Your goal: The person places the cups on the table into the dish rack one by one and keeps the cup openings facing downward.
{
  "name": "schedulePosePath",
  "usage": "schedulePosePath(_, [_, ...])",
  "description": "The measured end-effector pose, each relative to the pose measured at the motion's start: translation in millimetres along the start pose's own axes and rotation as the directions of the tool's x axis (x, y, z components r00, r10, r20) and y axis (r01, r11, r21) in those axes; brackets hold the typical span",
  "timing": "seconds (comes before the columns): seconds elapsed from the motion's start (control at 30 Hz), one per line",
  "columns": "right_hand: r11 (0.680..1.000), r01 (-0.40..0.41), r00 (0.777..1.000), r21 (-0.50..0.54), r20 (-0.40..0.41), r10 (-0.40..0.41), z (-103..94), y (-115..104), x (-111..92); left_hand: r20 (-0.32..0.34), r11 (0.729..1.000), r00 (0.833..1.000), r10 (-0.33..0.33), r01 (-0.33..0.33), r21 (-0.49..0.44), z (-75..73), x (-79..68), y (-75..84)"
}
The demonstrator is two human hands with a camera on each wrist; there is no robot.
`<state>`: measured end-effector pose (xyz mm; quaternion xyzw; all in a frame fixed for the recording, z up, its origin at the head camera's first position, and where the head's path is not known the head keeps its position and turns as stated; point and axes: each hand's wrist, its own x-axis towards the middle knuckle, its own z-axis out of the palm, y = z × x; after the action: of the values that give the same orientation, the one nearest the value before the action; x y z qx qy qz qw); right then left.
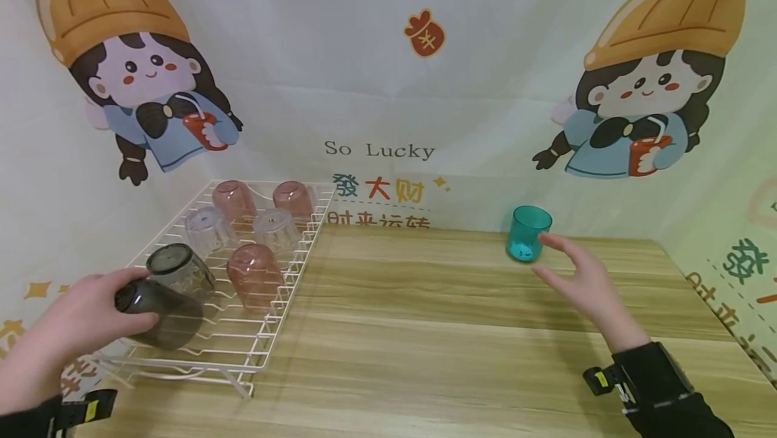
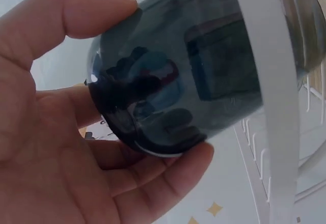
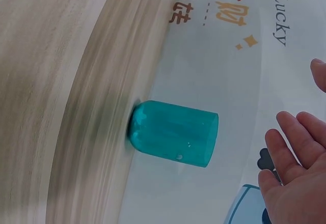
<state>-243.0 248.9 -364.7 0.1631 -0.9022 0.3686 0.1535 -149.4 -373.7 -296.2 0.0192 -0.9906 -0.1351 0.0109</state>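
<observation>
My left hand (image 1: 85,313) grips a dark grey glass (image 1: 166,320) by its rounded base. The glass tilts over the front left of a white wire rack (image 1: 176,362), its other end toward the wires. In the left wrist view, thumb and fingers wrap the base of the dark glass (image 2: 178,71). Another grey glass (image 1: 182,269) stands upside down just behind it. On the right, a teal cup (image 1: 528,235) stands upright at the back of the table. My right hand (image 1: 585,283) is beside it, thumb and fingers spread apart, holding nothing; the right wrist view shows a gap to the cup (image 3: 175,132).
The rack also bears upside-down pink glasses (image 1: 255,276) and clear glasses (image 1: 209,230). It stands at the left of the wood-grain table (image 1: 425,343). A printed cloth (image 1: 376,87) hangs behind the table and along its sides.
</observation>
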Motion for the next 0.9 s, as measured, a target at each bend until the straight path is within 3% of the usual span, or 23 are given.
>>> schedulePosePath(0.57, [1.000,-0.008,1.000,-0.029,0.023,0.009,3.6,3,7,-0.026,0.996,1.000,-0.001,0.004,0.094,6.5,7.9,-19.8])
schedulePosePath(0.9, [1.000,-0.006,1.000,-0.025,0.027,0.007,9.9,5,13,-0.013,0.992,0.999,-0.042,0.044,0.119,10.7,11.9,-25.4])
